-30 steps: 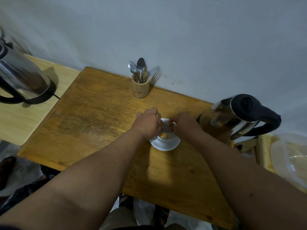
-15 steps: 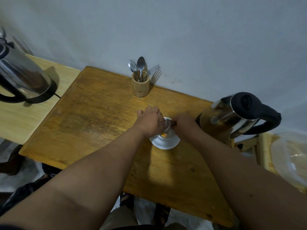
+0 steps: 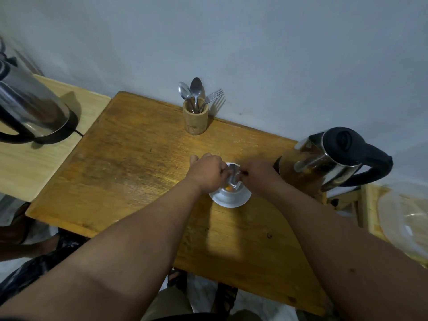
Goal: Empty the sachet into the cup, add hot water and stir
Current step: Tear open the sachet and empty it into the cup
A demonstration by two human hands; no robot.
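A white cup (image 3: pixel 231 193) stands on a white saucer (image 3: pixel 228 201) near the middle of the wooden table (image 3: pixel 139 172). A silvery sachet (image 3: pixel 234 176) hangs over the cup's mouth, pinched from both sides. My left hand (image 3: pixel 207 173) grips its left side and my right hand (image 3: pixel 261 173) grips its right side. A little orange powder (image 3: pixel 228 188) shows inside the cup. Both hands hide most of the cup's rim.
A steel kettle with a black lid and handle (image 3: pixel 333 158) stands just right of my right hand. A wooden holder (image 3: pixel 195 120) with spoons and a fork is at the back edge. Another kettle (image 3: pixel 30 107) sits on the side table at left. A clear lid (image 3: pixel 405 216) lies at the far right.
Both hands stay over the cup on the sachet. The sachet now hangs more upright between the fingers. The camera view has shifted slightly.
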